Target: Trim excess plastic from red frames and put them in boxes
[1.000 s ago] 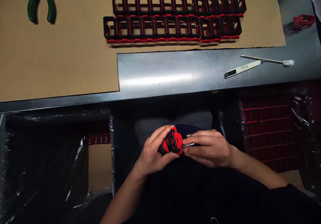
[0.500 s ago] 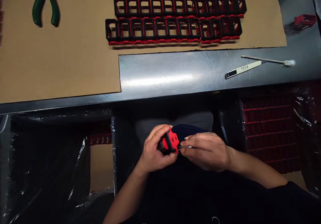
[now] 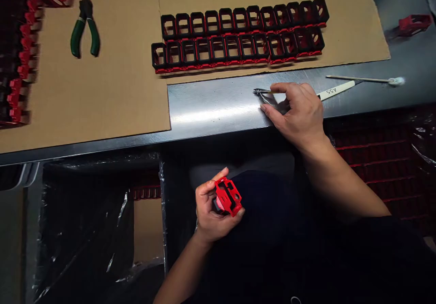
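Note:
My left hand (image 3: 218, 208) is closed around a small red and black plastic frame part (image 3: 229, 196), held over my lap with its red, cut-out face turned up. Over the metal strip of the table, my right hand (image 3: 299, 108) has thumb and index finger spread apart. Under the index fingertip lies a thin, dark metal tool (image 3: 261, 91), possibly tweezers; the hand hides its other end. Just beyond the palm is a white-handled blade tool marked A55 (image 3: 337, 90), partly covered by the hand. A cotton-tipped stick (image 3: 361, 78) lies beside it.
Two rows of red and black frames (image 3: 218, 52) stand on cardboard (image 3: 129, 99). Green-handled pliers (image 3: 84, 33) lie to the left, near more stacked frames (image 3: 15, 67). One red part (image 3: 413, 24) sits far right. Below the table edge are plastic-lined boxes (image 3: 102, 222).
My right hand has moved up from the held frame to the tabletop with the thin tool, and its fingers have spread. My left hand has turned the frame. The view has shifted left.

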Motion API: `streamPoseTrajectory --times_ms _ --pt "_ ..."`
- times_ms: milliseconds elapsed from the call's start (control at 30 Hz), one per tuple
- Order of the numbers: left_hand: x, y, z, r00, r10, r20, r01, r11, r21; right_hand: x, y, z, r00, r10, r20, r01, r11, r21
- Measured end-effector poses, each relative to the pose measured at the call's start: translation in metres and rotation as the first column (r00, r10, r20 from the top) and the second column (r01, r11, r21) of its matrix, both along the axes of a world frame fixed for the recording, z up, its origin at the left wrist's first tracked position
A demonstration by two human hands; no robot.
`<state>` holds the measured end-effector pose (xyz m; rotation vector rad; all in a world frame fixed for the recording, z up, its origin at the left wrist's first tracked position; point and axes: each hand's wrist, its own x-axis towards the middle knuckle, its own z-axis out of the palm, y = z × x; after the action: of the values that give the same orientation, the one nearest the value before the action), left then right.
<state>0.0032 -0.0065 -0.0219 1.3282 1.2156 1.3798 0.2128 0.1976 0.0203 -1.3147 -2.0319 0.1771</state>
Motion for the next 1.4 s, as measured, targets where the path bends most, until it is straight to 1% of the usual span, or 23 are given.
streamPoseTrajectory --times_ms 67,100,133,167,200,233,267,300,333,367,400,433,467,533,633,700,767,867,1100,1400 --pt "0.001 -0.001 0.001 0.999 0.020 -0.040 -0.019 1.000 0.023 -0.008 -0.012 0.008 0.998 0.024 -0.050 -0.021 0.998 0.052" --pt "0.002 -0.002 0.001 0.998 0.030 -0.058 -0.028 0.999 0.036 -0.012 -0.023 0.013 0.995 0.046 -0.094 -0.041 0.997 0.061" --pt "0.003 -0.002 0.001 0.997 0.038 -0.074 -0.035 0.998 0.047 -0.016 -0.036 0.016 0.986 0.080 -0.147 -0.075 0.996 0.039" --pt "0.003 -0.002 0.000 0.995 0.047 -0.086 -0.042 0.998 0.052 -0.019 -0.050 0.019 0.970 0.129 -0.206 -0.137 0.990 -0.028" --pt "0.003 -0.002 0.000 0.994 0.056 -0.094 -0.051 0.997 0.052 -0.022 -0.064 0.019 0.945 0.177 -0.274 -0.222 0.964 -0.144" --pt "0.004 -0.001 0.000 0.993 0.060 -0.099 -0.056 0.997 0.045 -0.025 -0.078 0.017 0.915 0.197 -0.353 -0.309 0.904 -0.296" --pt "0.004 -0.001 -0.001 0.994 0.057 -0.097 -0.054 0.998 0.035 -0.027 -0.089 0.014 0.881 0.180 -0.438 -0.389 0.802 -0.454" --pt "0.004 0.000 -0.001 0.995 0.044 -0.088 -0.042 0.999 0.026 -0.028 -0.099 0.008 0.845 0.123 -0.521 -0.459 0.668 -0.586" --pt "0.004 0.001 -0.001 0.997 0.028 -0.075 -0.027 1.000 0.014 -0.028 -0.107 0.002 0.806 0.038 -0.590 -0.518 0.526 -0.674" --pt "0.004 0.002 -0.001 0.998 0.010 -0.063 -0.010 1.000 0.005 -0.028 -0.112 -0.005 0.765 -0.058 -0.641 -0.572 0.397 -0.718" --pt "0.005 0.003 -0.001 0.998 -0.004 -0.056 0.004 1.000 -0.004 -0.027 -0.117 -0.012 0.722 -0.150 -0.676 -0.620 0.293 -0.728" --pt "0.005 0.004 -0.002 0.998 -0.010 -0.054 0.009 1.000 -0.012 -0.027 -0.120 -0.017 0.681 -0.230 -0.695 -0.661 0.214 -0.719" --pt "0.004 0.004 -0.002 0.998 -0.009 -0.060 0.008 1.000 -0.019 -0.026 -0.122 -0.022 0.643 -0.299 -0.705 -0.696 0.154 -0.701" --pt "0.005 0.004 -0.002 0.997 -0.002 -0.081 0.000 1.000 -0.029 -0.025 -0.125 -0.029 0.579 -0.404 -0.708 -0.754 0.064 -0.653" --pt "0.005 0.005 -0.001 0.996 -0.007 -0.094 0.002 0.999 -0.051 -0.026 -0.130 -0.033 0.489 -0.498 -0.716 -0.834 -0.027 -0.551" --pt "0.005 0.004 -0.001 0.995 -0.012 -0.094 0.007 0.998 -0.058 -0.028 -0.132 -0.035 0.457 -0.530 -0.714 -0.863 -0.071 -0.500" --pt "0.005 0.004 -0.001 0.996 -0.013 -0.088 0.008 0.998 -0.055 -0.029 -0.134 -0.037 0.449 -0.551 -0.704 -0.873 -0.103 -0.476" --pt "0.004 0.004 -0.002 0.997 -0.020 -0.070 0.016 0.998 -0.065 -0.030 -0.135 -0.038 0.444 -0.563 -0.697 -0.879 -0.125 -0.460" --pt "0.004 0.005 -0.008 0.997 -0.078 0.029 0.080 0.993 -0.091 -0.031 -0.136 -0.036 0.424 -0.570 -0.704 -0.887 -0.105 -0.449" --pt "0.006 0.005 -0.016 0.995 -0.074 0.063 0.080 0.993 -0.089 -0.034 -0.140 -0.039 0.392 -0.589 -0.707 -0.895 -0.067 -0.441"
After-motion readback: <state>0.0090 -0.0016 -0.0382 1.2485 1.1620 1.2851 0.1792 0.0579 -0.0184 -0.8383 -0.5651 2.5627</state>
